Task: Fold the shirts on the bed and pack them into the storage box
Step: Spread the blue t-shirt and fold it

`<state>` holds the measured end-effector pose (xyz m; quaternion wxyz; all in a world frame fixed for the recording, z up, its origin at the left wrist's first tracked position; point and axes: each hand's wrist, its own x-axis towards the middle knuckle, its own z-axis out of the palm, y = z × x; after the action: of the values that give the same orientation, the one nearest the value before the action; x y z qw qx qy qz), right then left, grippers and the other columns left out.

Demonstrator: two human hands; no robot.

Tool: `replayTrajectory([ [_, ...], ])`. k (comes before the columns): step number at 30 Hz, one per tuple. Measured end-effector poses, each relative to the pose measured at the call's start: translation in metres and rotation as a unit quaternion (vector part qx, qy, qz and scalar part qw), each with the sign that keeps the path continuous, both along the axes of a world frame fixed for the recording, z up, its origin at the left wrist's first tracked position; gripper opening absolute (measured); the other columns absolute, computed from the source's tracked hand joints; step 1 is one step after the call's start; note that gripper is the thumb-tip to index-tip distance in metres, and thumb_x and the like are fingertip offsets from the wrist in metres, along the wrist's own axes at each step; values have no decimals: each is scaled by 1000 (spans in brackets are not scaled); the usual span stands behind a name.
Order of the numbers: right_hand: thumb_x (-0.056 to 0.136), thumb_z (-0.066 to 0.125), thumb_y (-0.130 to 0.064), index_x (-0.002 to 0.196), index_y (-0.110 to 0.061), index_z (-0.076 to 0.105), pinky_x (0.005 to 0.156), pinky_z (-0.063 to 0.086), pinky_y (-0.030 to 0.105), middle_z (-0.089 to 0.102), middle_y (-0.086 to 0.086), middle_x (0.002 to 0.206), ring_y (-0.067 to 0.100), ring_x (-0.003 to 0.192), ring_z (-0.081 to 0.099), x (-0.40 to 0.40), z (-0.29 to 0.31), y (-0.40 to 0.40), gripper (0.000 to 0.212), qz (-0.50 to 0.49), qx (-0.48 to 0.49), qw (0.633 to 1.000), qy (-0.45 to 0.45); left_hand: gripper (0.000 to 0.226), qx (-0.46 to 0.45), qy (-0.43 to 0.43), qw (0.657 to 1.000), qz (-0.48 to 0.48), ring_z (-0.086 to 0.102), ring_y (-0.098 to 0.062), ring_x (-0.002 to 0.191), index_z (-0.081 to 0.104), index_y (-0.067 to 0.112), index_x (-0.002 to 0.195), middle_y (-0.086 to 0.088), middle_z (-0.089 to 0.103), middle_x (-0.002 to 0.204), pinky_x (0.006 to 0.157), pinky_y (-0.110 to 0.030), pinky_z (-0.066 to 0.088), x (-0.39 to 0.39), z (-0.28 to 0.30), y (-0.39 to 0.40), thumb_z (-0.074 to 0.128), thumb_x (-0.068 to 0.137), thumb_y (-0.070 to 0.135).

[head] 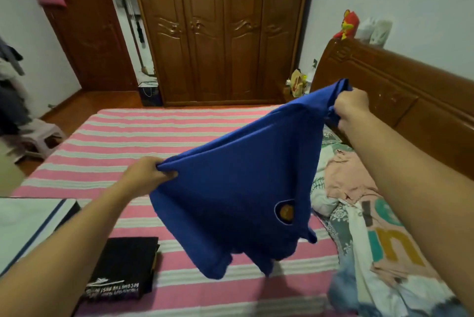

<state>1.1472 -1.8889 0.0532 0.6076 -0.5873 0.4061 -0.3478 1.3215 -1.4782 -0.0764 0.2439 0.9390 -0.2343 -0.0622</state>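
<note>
A blue shirt (238, 188) with a round orange badge hangs in the air above the pink-and-white striped bed (123, 137). My left hand (146, 175) grips one edge of it low at the centre left. My right hand (351, 111) grips another edge higher up at the right. The cloth stretches between both hands and its lower part dangles over the mattress. A folded black shirt (123, 270) with white print lies on the bed at the lower left. The white storage box (28, 224) with dark trim sits at the left edge.
A heap of unfolded shirts (379, 234), pink and white among them, lies on the right side of the bed by the wooden headboard (400, 96). A wooden wardrobe (220, 31) stands beyond the bed. A small stool (38, 142) and hanging clothes are at the left.
</note>
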Motion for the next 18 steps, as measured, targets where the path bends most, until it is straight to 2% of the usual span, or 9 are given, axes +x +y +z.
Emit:
replayTrajectory([
  [3,106,33,-11,111,-21,55,37,40,16,57,8,89,15,60,51,-11,-4,-20,25,-20,29,999,-20,10,45,59,994,-76,63,-19,68,71,30,82,6,70,71,61,-34,44,15,21,23,79,87,35],
  [5,105,36,-8,105,-21,57,38,43,15,58,7,89,16,66,54,-7,-14,-27,25,-10,51,999,-18,8,75,93,990,-73,65,-14,68,71,30,86,6,72,74,61,-30,46,19,20,39,78,89,30],
  [8,103,36,-6,101,-14,62,42,50,22,68,14,94,21,64,61,13,-48,-33,27,26,87,993,72,7,107,66,992,-10,66,-22,73,72,25,84,-1,71,76,65,-36,48,30,2,60,78,88,27],
  [10,106,32,-7,99,-9,60,40,50,24,68,16,82,23,54,57,30,-68,-27,28,76,146,980,115,14,106,33,992,62,65,-30,74,69,16,83,-9,70,76,66,-39,47,37,-11,72,78,86,26],
  [11,107,32,-8,97,-8,58,41,51,27,68,16,81,25,59,57,39,-75,-24,28,99,167,973,124,19,98,15,990,103,63,-33,75,64,14,82,-13,69,79,64,-39,45,40,-14,76,76,86,27],
  [12,107,35,-9,97,-8,58,52,57,35,69,18,92,28,72,62,51,-79,-23,25,122,178,969,117,21,82,-9,987,138,61,-34,75,58,14,83,-16,67,83,63,-39,43,42,-12,78,73,88,28],
  [14,106,43,-16,112,-12,58,71,56,42,66,13,122,27,95,66,73,-68,-20,17,146,174,971,72,15,37,-80,977,194,56,-33,78,50,15,88,-16,64,91,67,-40,42,47,9,74,64,91,20],
  [16,105,46,-21,125,-16,57,69,54,42,66,9,124,24,96,66,86,-37,-16,23,146,173,974,-28,11,-40,-154,960,231,50,-32,80,48,15,94,-15,58,92,71,-42,40,55,49,66,58,92,9],
  [18,107,42,-22,121,-16,59,73,56,42,70,8,114,24,98,68,88,-1,-7,23,158,181,959,-148,12,-122,-204,943,232,53,-37,84,51,13,101,-20,58,95,73,-42,38,61,93,65,60,95,9],
])
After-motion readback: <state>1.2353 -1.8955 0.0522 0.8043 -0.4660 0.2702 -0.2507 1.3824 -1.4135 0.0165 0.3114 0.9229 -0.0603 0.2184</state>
